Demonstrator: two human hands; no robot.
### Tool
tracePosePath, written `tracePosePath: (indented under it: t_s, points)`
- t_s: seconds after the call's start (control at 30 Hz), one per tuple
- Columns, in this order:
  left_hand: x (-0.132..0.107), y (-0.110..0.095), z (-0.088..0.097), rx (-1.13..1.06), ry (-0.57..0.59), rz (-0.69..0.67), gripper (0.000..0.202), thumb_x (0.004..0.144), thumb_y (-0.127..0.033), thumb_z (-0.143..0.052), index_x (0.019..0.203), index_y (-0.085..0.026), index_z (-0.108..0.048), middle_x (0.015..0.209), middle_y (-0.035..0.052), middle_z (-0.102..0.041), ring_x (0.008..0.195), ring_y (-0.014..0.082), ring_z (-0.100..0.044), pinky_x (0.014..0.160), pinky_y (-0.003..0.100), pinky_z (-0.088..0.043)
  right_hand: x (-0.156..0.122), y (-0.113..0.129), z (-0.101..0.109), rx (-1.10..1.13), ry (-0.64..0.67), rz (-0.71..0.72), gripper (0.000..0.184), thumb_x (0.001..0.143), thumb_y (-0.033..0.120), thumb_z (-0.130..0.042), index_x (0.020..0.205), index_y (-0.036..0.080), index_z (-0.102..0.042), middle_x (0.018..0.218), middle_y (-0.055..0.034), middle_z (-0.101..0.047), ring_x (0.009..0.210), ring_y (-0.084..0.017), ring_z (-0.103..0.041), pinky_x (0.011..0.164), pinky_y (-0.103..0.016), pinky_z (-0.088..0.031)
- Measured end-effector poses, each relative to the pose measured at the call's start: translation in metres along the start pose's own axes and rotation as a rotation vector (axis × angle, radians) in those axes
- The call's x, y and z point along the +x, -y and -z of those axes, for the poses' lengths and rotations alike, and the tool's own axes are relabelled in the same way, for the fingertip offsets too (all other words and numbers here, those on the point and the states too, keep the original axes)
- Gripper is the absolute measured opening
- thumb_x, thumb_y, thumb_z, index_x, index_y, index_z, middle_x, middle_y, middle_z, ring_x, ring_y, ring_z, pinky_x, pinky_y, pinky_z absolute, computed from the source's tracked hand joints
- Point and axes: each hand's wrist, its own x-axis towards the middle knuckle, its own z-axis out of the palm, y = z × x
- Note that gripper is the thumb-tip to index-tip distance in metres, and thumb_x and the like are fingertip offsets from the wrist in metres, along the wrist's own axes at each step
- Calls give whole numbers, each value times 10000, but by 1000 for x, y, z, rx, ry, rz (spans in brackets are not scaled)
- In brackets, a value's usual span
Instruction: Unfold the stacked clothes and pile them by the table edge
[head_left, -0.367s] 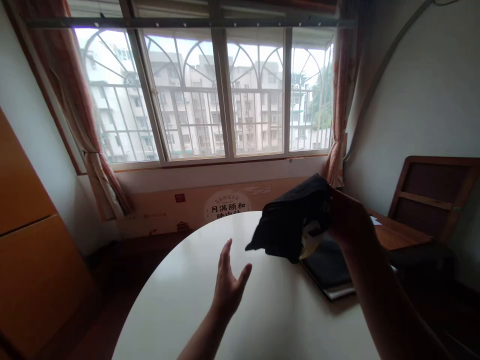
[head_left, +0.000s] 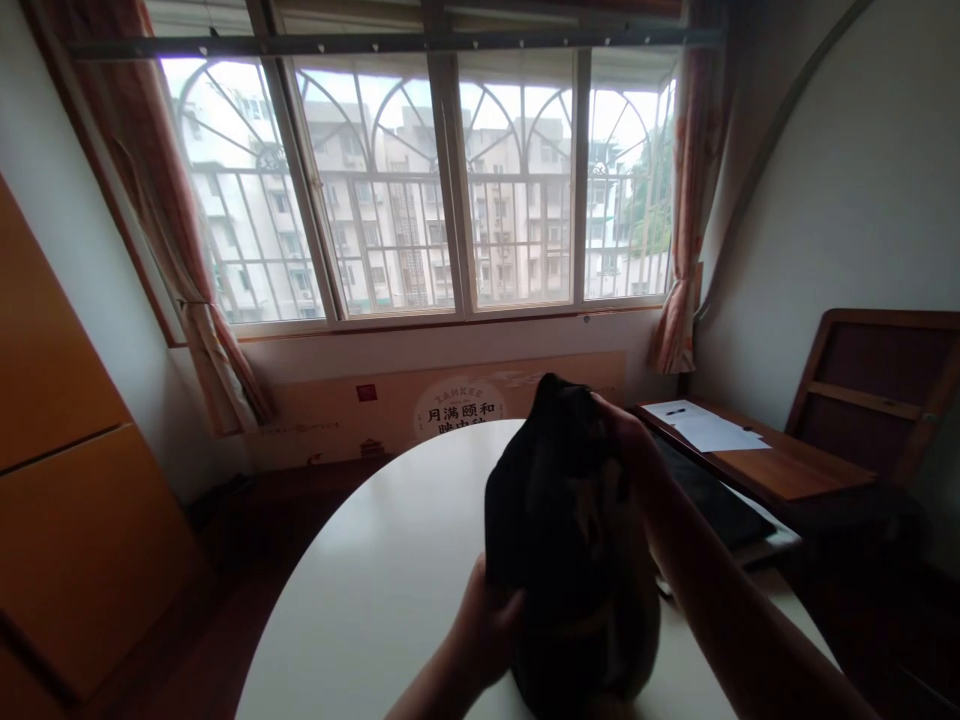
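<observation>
Over the near part of the white round table hangs a limp black cloth (head_left: 551, 510) with a pale print on its right side; I cannot tell what kind of piece it is. At its upper right corner my right hand (head_left: 626, 425) is closed, keeping it raised. My left hand (head_left: 495, 620) grips its lower left edge, the thumb over the front and the fingers partly hidden behind. Some of the cloth is blurred and dark. Behind my right forearm lies a flat black item (head_left: 720, 505), partly covered by the arm.
The white round table (head_left: 352, 570) fills the lower middle. Beyond it on the right, papers (head_left: 709, 430) and a pen lie on a brown wooden surface (head_left: 817, 470), near a wooden chair (head_left: 870, 390). Barred windows (head_left: 405, 190) stand ahead, with orange cabinets (head_left: 52, 450) at left.
My right hand has brought the cloth nearer and to the left, where it now hangs lengthwise. My left hand, open and apart before, has closed on its edge.
</observation>
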Motion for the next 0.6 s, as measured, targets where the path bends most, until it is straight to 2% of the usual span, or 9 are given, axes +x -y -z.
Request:
tracePosePath:
  t_s: [0.07,0.13,0.2,0.23,0.3,0.37,0.43,0.53,0.6]
  points:
    - [8,3,1,-121,-130,107,453,783,-583,-750,911,-149,-736,832,69,-734,804,250,-675,690,317,-552,12,-22,-4,-112,-30,-5,319,766,414,-697,1003,208,-643,793,-6,-644,750,-180,-600,697,-289,-517]
    - [20,9,7,-245,-249,205,470,758,-590,-766,907,-147,-713,791,53,-718,723,208,-659,640,290,-536,18,-35,-4,-340,-75,67,404,743,353,-707,1113,207,-636,874,-25,-657,762,-173,-582,715,-285,-496]
    - [31,15,17,-346,-363,269,480,737,-580,-786,930,-151,-687,764,38,-706,668,180,-650,608,274,-528,16,-40,-4,-605,-55,163,355,792,379,-673,1096,199,-651,922,-49,-664,756,-164,-568,720,-282,-480]
    - [35,18,22,-380,-410,285,488,714,-567,-807,934,-151,-678,754,32,-703,654,174,-649,603,271,-529,13,-39,-5,-670,20,178,310,843,429,-628,1034,188,-659,903,-55,-665,735,-159,-566,706,-278,-476]
    - [39,22,29,-418,-459,288,495,671,-518,-853,946,-146,-677,777,35,-715,666,171,-661,623,269,-536,5,-36,-11,-636,298,85,413,925,558,-507,879,169,-638,785,-50,-652,649,-142,-562,632,-259,-463]
    - [39,23,31,-447,-420,269,491,661,-459,-877,990,-142,-696,860,55,-740,715,176,-680,671,273,-548,-6,-34,-20,-573,595,-73,544,941,660,-440,800,163,-611,707,-38,-638,589,-130,-567,560,-235,-438]
    - [37,21,29,-472,-322,246,496,670,-397,-888,1060,-146,-714,969,82,-755,803,198,-703,738,289,-558,-15,-37,-30,-636,778,-155,568,920,692,-478,772,159,-609,682,-28,-636,571,-122,-566,525,-220,-402]
    - [32,19,23,-464,-193,244,502,692,-359,-886,1120,-149,-730,1058,112,-757,933,251,-714,805,311,-556,-20,-48,-40,-806,862,-79,473,874,601,-616,710,159,-588,637,3,-598,571,-104,-509,515,-213,-332]
    - [31,20,20,-438,-172,260,479,717,-385,-871,1112,-146,-741,1050,115,-763,939,259,-716,795,308,-553,-17,-55,-40,-818,906,-42,391,850,502,-666,688,158,-572,628,20,-572,582,-94,-473,524,-212,-316]
